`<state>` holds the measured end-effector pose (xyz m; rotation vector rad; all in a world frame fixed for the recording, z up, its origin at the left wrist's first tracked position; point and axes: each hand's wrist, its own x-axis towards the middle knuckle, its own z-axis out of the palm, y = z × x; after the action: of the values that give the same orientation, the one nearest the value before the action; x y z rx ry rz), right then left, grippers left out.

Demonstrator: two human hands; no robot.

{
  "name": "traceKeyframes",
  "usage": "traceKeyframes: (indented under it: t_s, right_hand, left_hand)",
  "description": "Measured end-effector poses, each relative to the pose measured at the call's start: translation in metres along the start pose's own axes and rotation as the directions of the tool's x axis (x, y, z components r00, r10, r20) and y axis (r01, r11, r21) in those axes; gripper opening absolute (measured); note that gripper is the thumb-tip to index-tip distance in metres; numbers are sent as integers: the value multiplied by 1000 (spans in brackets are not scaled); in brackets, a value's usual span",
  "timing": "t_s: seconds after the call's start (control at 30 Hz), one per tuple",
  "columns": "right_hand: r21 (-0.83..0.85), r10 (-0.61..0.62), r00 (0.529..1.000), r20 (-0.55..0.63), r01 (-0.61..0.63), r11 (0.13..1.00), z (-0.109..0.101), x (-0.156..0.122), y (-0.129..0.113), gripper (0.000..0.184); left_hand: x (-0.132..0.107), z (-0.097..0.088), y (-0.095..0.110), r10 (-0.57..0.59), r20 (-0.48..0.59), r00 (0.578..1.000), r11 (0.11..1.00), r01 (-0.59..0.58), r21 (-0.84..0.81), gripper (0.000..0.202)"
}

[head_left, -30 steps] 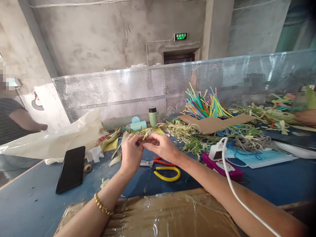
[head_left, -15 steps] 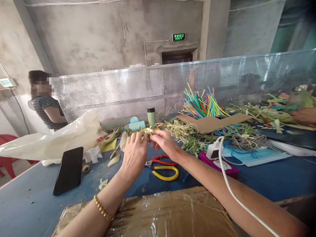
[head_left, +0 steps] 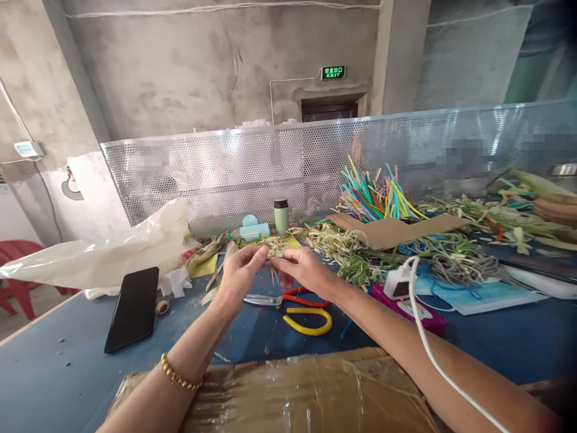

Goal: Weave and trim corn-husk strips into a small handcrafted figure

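My left hand [head_left: 240,278] is closed in a pinch, thumb and fingers meeting near the middle of the table. Facing it, my right hand [head_left: 305,269] also pinches. Between their fingertips are pale husk strips [head_left: 273,272], thin ends hanging down; the exact shape is hard to make out. Just below my hands lie shears with one red and one yellow handle [head_left: 311,331], their blades pointing left. Behind the fingertips are more pale husk scraps [head_left: 265,243], a green bottle with a black lid [head_left: 282,219] and a light blue bottle [head_left: 255,231] on its side.
A taped cardboard box [head_left: 288,397] lies nearest me. Left are a black phone [head_left: 132,310] and a plastic bag [head_left: 112,258]. Right are a purple power strip [head_left: 424,313], a white cable [head_left: 421,337], heaped husks [head_left: 336,243] and coloured stems [head_left: 374,195]. A co-worker's hand [head_left: 556,209] shows far right.
My left hand has turned so its thumb now shows, and my hands have drawn slightly apart. The shears' blades are uncovered. The person at the left has gone from beside the panel's edge.
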<state>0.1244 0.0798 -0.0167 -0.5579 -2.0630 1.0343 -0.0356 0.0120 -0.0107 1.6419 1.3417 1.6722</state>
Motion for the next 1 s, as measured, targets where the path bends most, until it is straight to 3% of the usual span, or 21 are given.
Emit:
traceKeyframes:
  t_s: [0.13, 0.4, 0.47, 0.6, 0.7, 0.77, 0.9, 1.0]
  right_hand:
    - [-46, -25, 995, 93, 29, 999, 2, -2, -1, 38]
    - [-99, 28, 996, 84, -19, 995, 4, -1, 3, 34]
    - [-108, 15, 998, 53, -10, 994, 2, -1, 1, 37]
    - [-132, -18, 992, -122, 2, 991, -1, 1, -3, 40]
    - [-134, -65, 989, -134, 46, 990, -3, 3, -2, 30]
    - [-155, -95, 987, -127, 75, 985, -3, 4, 0, 24]
    - [-153, -91, 986, -140, 69, 986, -2, 4, 2, 20]
    - [-200, -109, 983, -151, 77, 977, -3, 4, 0, 16]
  left_hand:
    - [2, 1, -6, -76, 50, 996, 982, 83, -169, 22]
    - [3, 2, -9, -165, 32, 986, 938, 167, -304, 18]
    - [3, 2, -11, -193, 0, 981, 931, 184, -315, 20]
    - [4, 4, -15, -211, -11, 977, 932, 198, -304, 24]
    - [3, 6, -14, -214, 7, 977, 937, 207, -282, 24]
    - [2, 6, -12, -216, 40, 976, 935, 218, -281, 26]
    - [-1, 8, -10, -214, 215, 953, 900, 278, -336, 31]
    - [-1, 8, -12, -197, 211, 957, 904, 261, -339, 26]
